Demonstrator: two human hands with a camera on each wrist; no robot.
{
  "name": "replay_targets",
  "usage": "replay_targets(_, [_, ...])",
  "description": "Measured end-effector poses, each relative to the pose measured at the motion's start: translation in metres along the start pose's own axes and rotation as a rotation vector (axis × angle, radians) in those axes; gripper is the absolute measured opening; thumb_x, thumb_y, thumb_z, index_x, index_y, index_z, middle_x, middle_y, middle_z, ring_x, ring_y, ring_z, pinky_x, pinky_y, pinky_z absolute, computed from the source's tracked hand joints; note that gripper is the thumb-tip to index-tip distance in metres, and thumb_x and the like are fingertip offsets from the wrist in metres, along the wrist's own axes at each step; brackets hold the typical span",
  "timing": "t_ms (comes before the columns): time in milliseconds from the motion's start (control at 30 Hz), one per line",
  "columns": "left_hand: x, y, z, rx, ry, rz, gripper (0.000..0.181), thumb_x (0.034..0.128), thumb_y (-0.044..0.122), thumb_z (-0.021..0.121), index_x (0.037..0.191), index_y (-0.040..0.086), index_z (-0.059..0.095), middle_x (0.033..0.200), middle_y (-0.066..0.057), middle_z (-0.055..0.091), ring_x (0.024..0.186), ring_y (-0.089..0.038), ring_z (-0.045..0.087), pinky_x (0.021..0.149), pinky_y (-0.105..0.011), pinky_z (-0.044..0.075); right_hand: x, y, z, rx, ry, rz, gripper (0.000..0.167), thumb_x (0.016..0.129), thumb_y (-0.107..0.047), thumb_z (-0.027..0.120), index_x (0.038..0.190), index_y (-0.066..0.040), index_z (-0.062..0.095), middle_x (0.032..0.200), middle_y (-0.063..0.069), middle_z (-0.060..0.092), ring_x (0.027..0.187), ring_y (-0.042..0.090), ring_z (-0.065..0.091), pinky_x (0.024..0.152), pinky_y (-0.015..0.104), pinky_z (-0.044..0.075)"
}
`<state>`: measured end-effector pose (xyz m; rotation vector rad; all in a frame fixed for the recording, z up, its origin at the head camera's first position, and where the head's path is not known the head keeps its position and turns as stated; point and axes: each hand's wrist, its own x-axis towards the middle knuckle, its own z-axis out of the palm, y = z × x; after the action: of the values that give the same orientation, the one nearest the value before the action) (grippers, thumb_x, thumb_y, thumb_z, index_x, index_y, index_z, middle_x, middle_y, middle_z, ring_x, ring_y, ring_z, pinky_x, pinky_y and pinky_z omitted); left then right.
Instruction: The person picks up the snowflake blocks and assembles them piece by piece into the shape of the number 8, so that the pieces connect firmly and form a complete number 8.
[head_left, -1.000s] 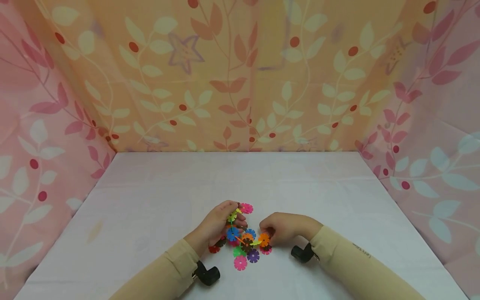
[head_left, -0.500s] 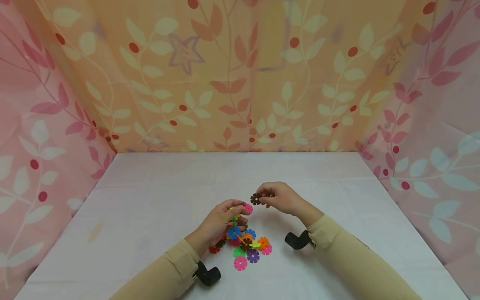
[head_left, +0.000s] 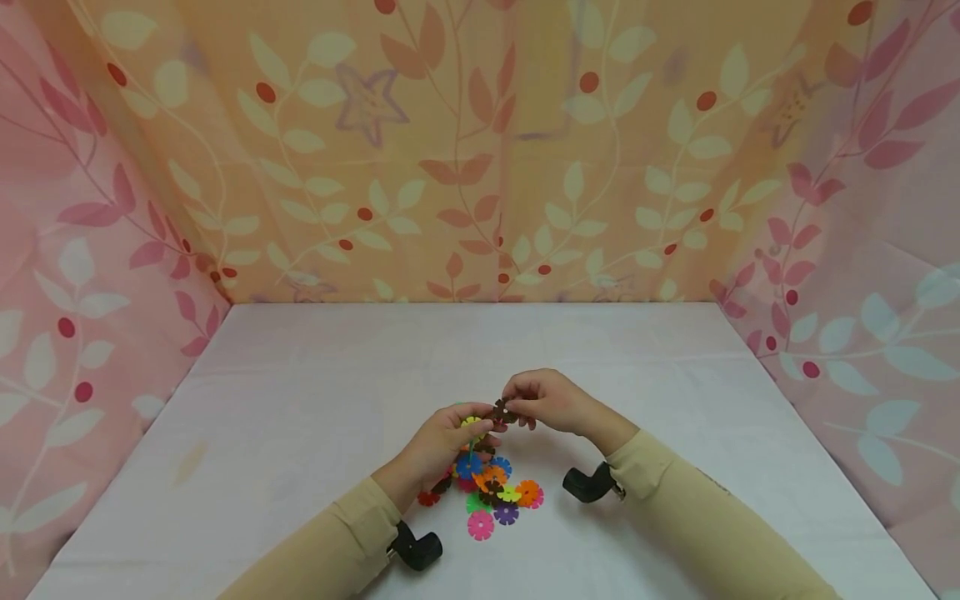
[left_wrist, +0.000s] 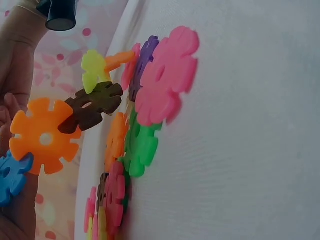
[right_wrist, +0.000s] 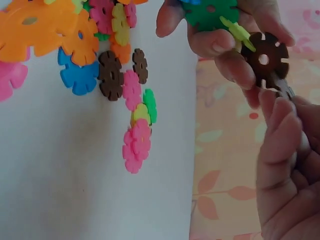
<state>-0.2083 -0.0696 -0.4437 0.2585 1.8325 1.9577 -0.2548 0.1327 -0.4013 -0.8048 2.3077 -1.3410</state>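
My left hand (head_left: 438, 442) holds joined flower-shaped plastic discs above the pile. Among them are a yellow disc (head_left: 472, 428), a blue disc (head_left: 468, 466), and, in the right wrist view, a green disc (right_wrist: 212, 15) and a brown disc (right_wrist: 266, 59). Thumb and fingers of my right hand (head_left: 558, 406) pinch another brown disc (head_left: 503, 410) at the left fingertips. In the right wrist view this piece appears nearly edge-on, against the held brown disc; whether their slots interlock I cannot tell.
Loose flower discs lie below the hands on the white tabletop (head_left: 337, 358), including a pink disc (head_left: 481, 525), a purple disc (head_left: 506, 512) and an orange disc (head_left: 528, 492). Patterned curtains (head_left: 480, 167) enclose the back and sides. Black wrist cameras (head_left: 418, 551) jut from both sleeves.
My right hand has lifted a brown disc from the pile's right side, then brought it left to the left fingertips. The left hand has stayed nearly in place.
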Motion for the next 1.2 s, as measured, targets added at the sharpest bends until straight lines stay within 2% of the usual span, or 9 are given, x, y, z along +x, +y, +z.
replay_targets(67, [0.000, 0.000, 0.000, -0.004, -0.008, 0.008, 0.037, 0.0901, 0.028, 0.056, 0.119, 0.006, 0.058, 0.114, -0.022, 0.060, 0.102, -0.034, 0.059, 0.085, -0.044, 0.048, 0.001, 0.000, 0.001, 0.012, -0.015, -0.006, 0.009, 0.090, -0.007, 0.056, 0.088, -0.006, 0.065, 0.073, 0.005, 0.063, 0.068, 0.041, 0.056, 0.055, 0.035, 0.051])
replay_targets(200, [-0.001, -0.001, 0.001, -0.015, -0.010, 0.006, 0.041, 0.0896, 0.027, 0.056, 0.124, 0.004, 0.055, 0.114, -0.023, 0.059, 0.101, -0.033, 0.060, 0.085, -0.044, 0.048, 0.002, 0.001, 0.004, 0.027, -0.028, -0.028, 0.009, 0.090, -0.006, 0.056, 0.087, -0.005, 0.064, 0.072, 0.005, 0.063, 0.062, 0.030, 0.057, 0.052, 0.026, 0.049])
replay_targets(333, [-0.001, -0.004, 0.004, -0.021, -0.005, 0.031, 0.042, 0.0901, 0.026, 0.056, 0.125, 0.002, 0.055, 0.112, -0.023, 0.060, 0.099, -0.032, 0.061, 0.085, -0.044, 0.048, 0.002, 0.004, 0.006, 0.070, -0.026, -0.033, 0.010, 0.090, -0.005, 0.055, 0.087, -0.002, 0.063, 0.072, 0.007, 0.062, 0.059, 0.023, 0.054, 0.050, 0.026, 0.047])
replay_targets(500, [0.000, -0.010, 0.008, -0.032, 0.001, 0.044, 0.038, 0.0909, 0.026, 0.055, 0.122, 0.003, 0.057, 0.112, -0.023, 0.060, 0.100, -0.031, 0.061, 0.089, -0.045, 0.046, 0.004, 0.006, 0.010, 0.049, -0.003, -0.022, 0.010, 0.090, -0.006, 0.055, 0.087, -0.001, 0.064, 0.070, 0.010, 0.061, 0.057, 0.028, 0.053, 0.049, 0.031, 0.048])
replay_targets(600, [0.000, -0.012, 0.010, -0.034, 0.042, 0.032, 0.039, 0.0909, 0.028, 0.054, 0.122, 0.005, 0.057, 0.112, -0.023, 0.060, 0.100, -0.030, 0.061, 0.088, -0.042, 0.047, 0.004, 0.004, 0.013, 0.044, 0.029, -0.005, 0.011, 0.090, -0.004, 0.054, 0.086, 0.000, 0.064, 0.071, 0.012, 0.061, 0.058, 0.030, 0.053, 0.049, 0.031, 0.047])
replay_targets(800, [0.000, -0.011, 0.011, -0.049, 0.096, 0.028, 0.042, 0.0909, 0.030, 0.054, 0.125, 0.004, 0.055, 0.112, -0.024, 0.060, 0.101, -0.034, 0.059, 0.080, -0.041, 0.051, 0.001, -0.008, 0.019, 0.152, 0.098, 0.024, 0.013, 0.091, 0.002, 0.050, 0.086, 0.007, 0.061, 0.075, 0.015, 0.060, 0.058, 0.020, 0.051, 0.048, 0.024, 0.045])
replay_targets(967, [0.001, -0.011, 0.010, -0.053, 0.088, 0.039, 0.040, 0.0901, 0.029, 0.055, 0.121, 0.004, 0.057, 0.111, -0.024, 0.059, 0.102, -0.035, 0.058, 0.079, -0.041, 0.051, 0.003, 0.003, 0.022, 0.236, 0.124, 0.017, 0.013, 0.092, 0.000, 0.050, 0.088, 0.006, 0.061, 0.077, 0.012, 0.061, 0.056, 0.014, 0.050, 0.048, 0.021, 0.044])
replay_targets(1067, [0.000, -0.011, 0.007, -0.049, 0.070, 0.039, 0.040, 0.0899, 0.029, 0.055, 0.121, 0.005, 0.057, 0.110, -0.024, 0.060, 0.102, -0.036, 0.058, 0.080, -0.042, 0.051, 0.006, 0.012, 0.022, 0.200, 0.097, 0.016, 0.012, 0.092, -0.006, 0.053, 0.088, 0.002, 0.062, 0.076, 0.010, 0.061, 0.057, 0.016, 0.052, 0.049, 0.024, 0.047])
replay_targets(1200, [-0.002, -0.011, 0.003, -0.052, 0.057, 0.026, 0.037, 0.0917, 0.028, 0.054, 0.118, 0.003, 0.056, 0.104, -0.024, 0.061, 0.101, -0.039, 0.057, 0.080, -0.043, 0.051, 0.012, 0.015, 0.016, 0.098, 0.036, 0.025, 0.016, 0.093, -0.016, 0.053, 0.087, -0.004, 0.063, 0.075, 0.012, 0.062, 0.061, 0.027, 0.057, 0.054, 0.035, 0.052])
